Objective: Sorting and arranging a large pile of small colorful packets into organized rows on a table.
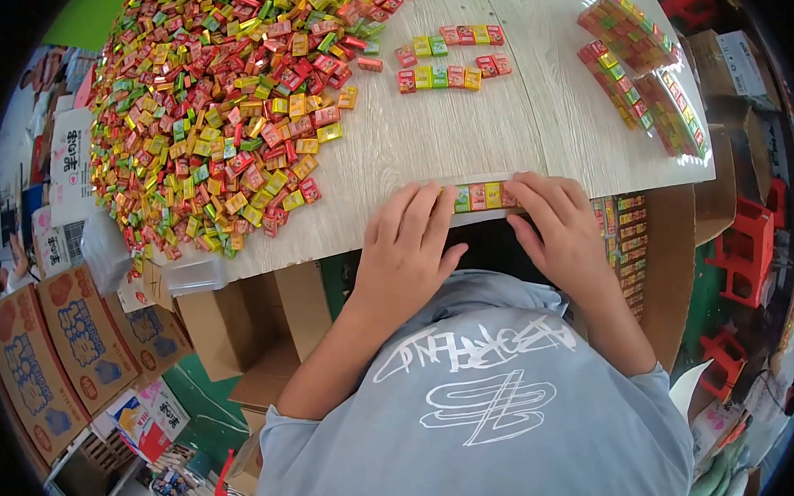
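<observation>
At the near edge of the table, a row of small wrapped sweets (479,197) in red, yellow and green lies in what looks like a narrow clear tray. My left hand (407,238) covers the row's left end, fingers bent over it and thumb toward me. Around the right end curl the fingers of my right hand (557,226). Both hands hide the ends of the row. A large heap of loose sweets (220,122) spreads over the table's left side. Beyond my hands sit short lines of sweets (471,35) and a second line (433,77).
Several filled clear packs (628,34) stand at the table's far right. Below the right edge, an open carton (630,245) holds packed rows. An empty clear tray (194,275) sits at the left edge above open cardboard boxes (240,328). Red stools (743,252) stand on the right.
</observation>
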Tool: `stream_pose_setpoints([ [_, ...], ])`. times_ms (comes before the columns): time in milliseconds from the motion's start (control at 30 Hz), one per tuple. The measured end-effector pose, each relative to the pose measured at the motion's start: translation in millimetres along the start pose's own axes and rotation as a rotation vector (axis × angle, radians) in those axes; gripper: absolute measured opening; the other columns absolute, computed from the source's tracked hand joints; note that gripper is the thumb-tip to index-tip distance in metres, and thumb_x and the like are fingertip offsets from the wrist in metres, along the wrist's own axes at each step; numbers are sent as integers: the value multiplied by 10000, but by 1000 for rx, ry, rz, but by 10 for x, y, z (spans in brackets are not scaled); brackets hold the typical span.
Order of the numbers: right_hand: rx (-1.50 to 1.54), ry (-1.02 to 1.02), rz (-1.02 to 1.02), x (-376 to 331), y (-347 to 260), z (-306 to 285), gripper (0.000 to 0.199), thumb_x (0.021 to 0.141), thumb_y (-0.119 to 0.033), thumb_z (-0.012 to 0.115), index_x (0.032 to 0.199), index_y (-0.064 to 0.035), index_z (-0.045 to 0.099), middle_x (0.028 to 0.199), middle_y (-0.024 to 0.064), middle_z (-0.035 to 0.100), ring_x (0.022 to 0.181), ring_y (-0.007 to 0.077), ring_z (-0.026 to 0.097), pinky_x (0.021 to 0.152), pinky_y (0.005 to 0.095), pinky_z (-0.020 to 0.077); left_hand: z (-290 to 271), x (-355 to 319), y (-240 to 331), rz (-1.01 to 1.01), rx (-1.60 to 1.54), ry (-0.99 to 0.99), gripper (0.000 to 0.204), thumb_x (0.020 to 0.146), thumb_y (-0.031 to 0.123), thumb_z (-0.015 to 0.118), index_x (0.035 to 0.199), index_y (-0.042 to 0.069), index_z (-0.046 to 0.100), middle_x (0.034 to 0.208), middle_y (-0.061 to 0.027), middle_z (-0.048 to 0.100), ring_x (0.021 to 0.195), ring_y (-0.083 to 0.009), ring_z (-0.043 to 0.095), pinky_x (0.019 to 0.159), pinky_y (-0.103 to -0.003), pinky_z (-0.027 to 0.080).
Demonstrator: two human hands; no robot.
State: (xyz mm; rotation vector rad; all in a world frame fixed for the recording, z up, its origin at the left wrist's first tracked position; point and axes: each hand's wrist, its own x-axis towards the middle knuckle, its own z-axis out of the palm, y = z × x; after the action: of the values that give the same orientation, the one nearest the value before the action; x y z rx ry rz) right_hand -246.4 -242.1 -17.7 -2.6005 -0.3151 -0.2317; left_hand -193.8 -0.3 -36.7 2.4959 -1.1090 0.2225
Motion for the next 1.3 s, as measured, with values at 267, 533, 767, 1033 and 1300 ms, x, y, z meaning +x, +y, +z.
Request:
stream_pose_setpoints([
  [267, -139, 98, -29, -213, 15, 254, 501, 890, -163, 758, 1370, -85, 639, 1501, 122, 581, 1426, 375, 496, 1120, 511, 408, 1, -23, -11, -42, 14, -60, 629, 943, 333, 709, 1462, 9, 566, 1557, -184, 503, 1480, -389, 435, 1170, -500, 383],
  [533, 162, -66, -11, 264, 116, -100, 198, 853, -122, 805, 982, -70, 664, 1316, 111, 652, 1209, 358, 589, 1050, 444, 461, -257, 330, -207, 41, -117, -110, 400, 880, 173, 767, 1249, 70, 651, 1373, -120, 617, 1287, -329, 580, 1055, -479, 454],
  [767, 82, -123, -177, 384, 194, -166, 163, 898, -156, 773, 956, -76, 643, 1168, 76, 676, 1065, 309, 635, 958, 431, 500, -367, 482, -226, 74, -150, -179, 479, 820, 186, 818, 1257, 86, 648, 1220, -81, 657, 1158, -286, 623, 966, -437, 484],
  [1033, -15, -72, -289, 380, 196, -220, 222, 890, -171, 765, 1010, -58, 615, 1160, 86, 676, 1027, 303, 653, 928, 435, 514, -368, 536, -242, 25, -167, -210, 641, 785, 190, 852, 1356, 58, 593, 1162, -94, 679, 1131, -279, 636, 952, -424, 492],
  [1300, 14, -63, -262, 243, 236, -300, 262, 849, -172, 789, 1004, -60, 610, 1143, 96, 650, 989, 326, 630, 890, 451, 517, -348, 533, -237, -3, -200, -179, 735, 726, 184, 892, 1388, 70, 595, 1144, -117, 696, 1087, -325, 654, 967, -453, 492],
])
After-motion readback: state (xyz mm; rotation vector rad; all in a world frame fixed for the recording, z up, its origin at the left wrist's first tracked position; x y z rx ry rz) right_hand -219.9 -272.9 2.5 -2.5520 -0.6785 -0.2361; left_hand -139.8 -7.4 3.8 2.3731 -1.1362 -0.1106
